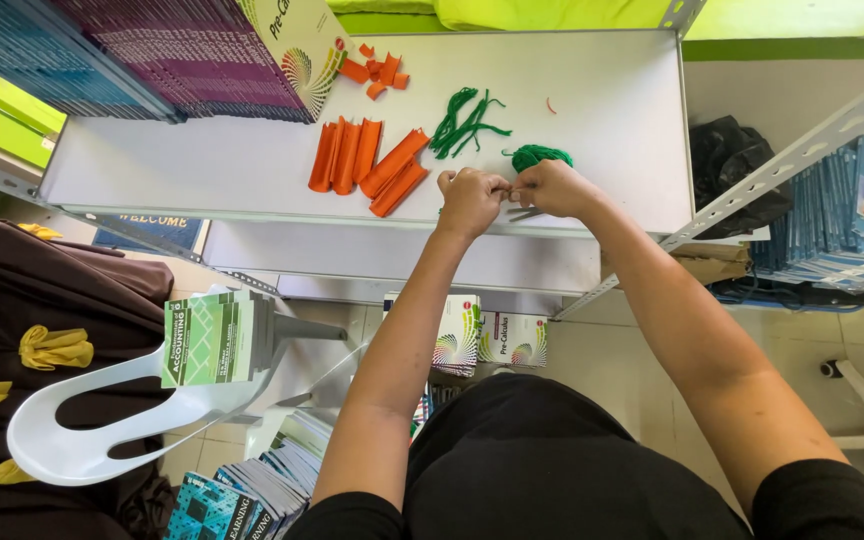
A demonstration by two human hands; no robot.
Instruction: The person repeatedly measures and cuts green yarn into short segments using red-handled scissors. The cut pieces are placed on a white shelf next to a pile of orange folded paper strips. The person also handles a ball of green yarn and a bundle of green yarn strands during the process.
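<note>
Place: a white shelf (252,165) in a room full of books.
Left hand (469,200): closed, pinching a bit of green yarn.
Right hand (552,187): closed, pinching the other end, so the yarn stays tight.
Green yarn ball (540,155): small and fuzzy, just behind the right hand.
Nearby: loose yarn strands (464,124) and orange folded paper pieces (367,162).

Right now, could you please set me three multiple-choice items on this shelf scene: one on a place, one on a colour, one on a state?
1. Where does the ball of green yarn lie?
A. beside the right hand
B. on the floor
C. on the white chair

2. What colour are the folded paper strips?
A. blue
B. orange
C. yellow

3. How are the two hands?
A. far apart
B. flat, palms down
C. together, fingers pinched

Answers: 1 A, it sits on the shelf just above that hand; 2 B, all are orange; 3 C, the left hand meets the right.
</note>
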